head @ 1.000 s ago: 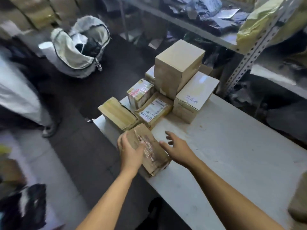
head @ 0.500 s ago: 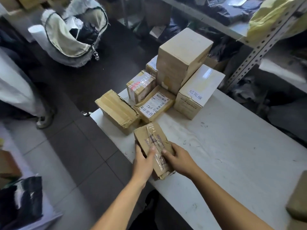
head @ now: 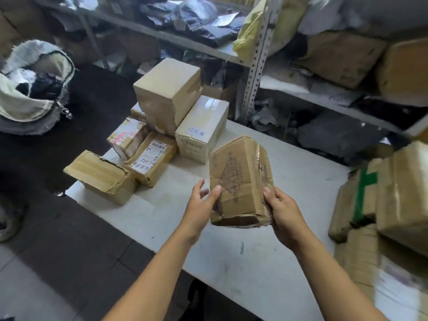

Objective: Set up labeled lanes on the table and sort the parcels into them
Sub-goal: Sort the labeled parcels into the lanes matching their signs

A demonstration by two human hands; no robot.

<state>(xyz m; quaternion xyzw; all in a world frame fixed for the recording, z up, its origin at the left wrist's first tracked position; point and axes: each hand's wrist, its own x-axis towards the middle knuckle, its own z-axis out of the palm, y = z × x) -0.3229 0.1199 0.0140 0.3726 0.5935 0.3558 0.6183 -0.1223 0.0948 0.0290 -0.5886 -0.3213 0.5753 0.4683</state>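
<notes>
A worn, taped cardboard parcel (head: 240,179) is lifted above the white table (head: 231,256), tilted with its printed face toward me. My right hand (head: 281,210) grips its lower right corner, thumb on the front. My left hand (head: 200,205) touches its lower left edge with the thumb, fingers spread behind. At the table's far left end sit several sorted parcels: a white box with a handwritten label (head: 202,128), a tall brown box (head: 168,95), a flat box with a shipping label (head: 151,158), and a crushed box (head: 102,176) at the corner.
A stack of large brown parcels (head: 389,198), one with green tape, stands at the table's right end. Metal shelving (head: 257,61) packed with bags and boxes runs behind the table. An open white sack (head: 30,89) sits on the dark floor at left.
The parcel was lying at the table's left front edge under both hands; it has been picked up, carried right and turned upright. The view swung right, revealing the parcel stack.
</notes>
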